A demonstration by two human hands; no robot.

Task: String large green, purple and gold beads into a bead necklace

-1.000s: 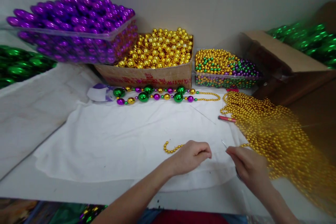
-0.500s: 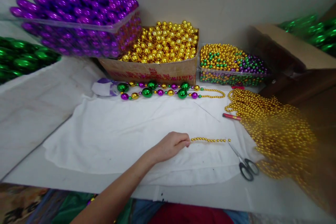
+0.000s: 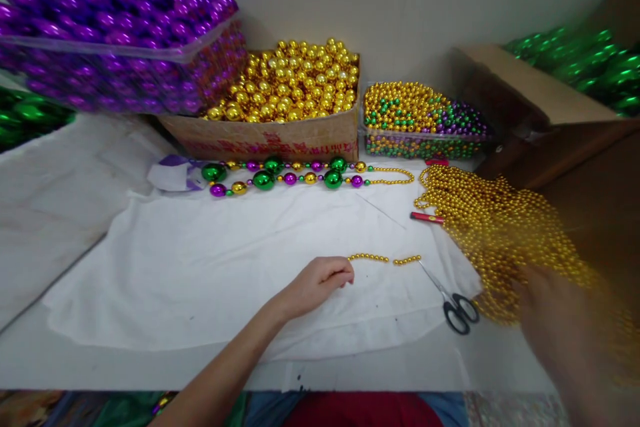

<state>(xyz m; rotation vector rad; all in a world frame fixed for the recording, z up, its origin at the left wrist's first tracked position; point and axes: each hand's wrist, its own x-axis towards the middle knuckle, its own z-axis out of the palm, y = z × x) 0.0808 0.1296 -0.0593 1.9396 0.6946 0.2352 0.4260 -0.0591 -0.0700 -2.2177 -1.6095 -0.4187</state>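
Observation:
My left hand [image 3: 320, 283] rests on the white cloth [image 3: 200, 260] with its fingers curled, pinching the left end of a short gold bead strand [image 3: 384, 258] that lies straight to its right. Black-handled scissors [image 3: 453, 303] lie on the cloth just past the strand's right end. My right hand [image 3: 565, 327] is a motion-smeared shape at the lower right, over the big heap of gold bead strings [image 3: 510, 233]; its fingers cannot be made out.
A finished strand of green, purple and gold beads [image 3: 295, 175] lies across the back of the cloth. Behind it stand a cardboard box of gold balls [image 3: 280, 137], a clear tub of purple balls [image 3: 115, 40] and a tray of small mixed beads [image 3: 423, 123]. A red lighter [image 3: 427, 217] lies beside the gold heap.
My right hand let go of the scissors, which now lie on the cloth, and swung right over the gold heap. The short gold strand was drawn out straight from a curl.

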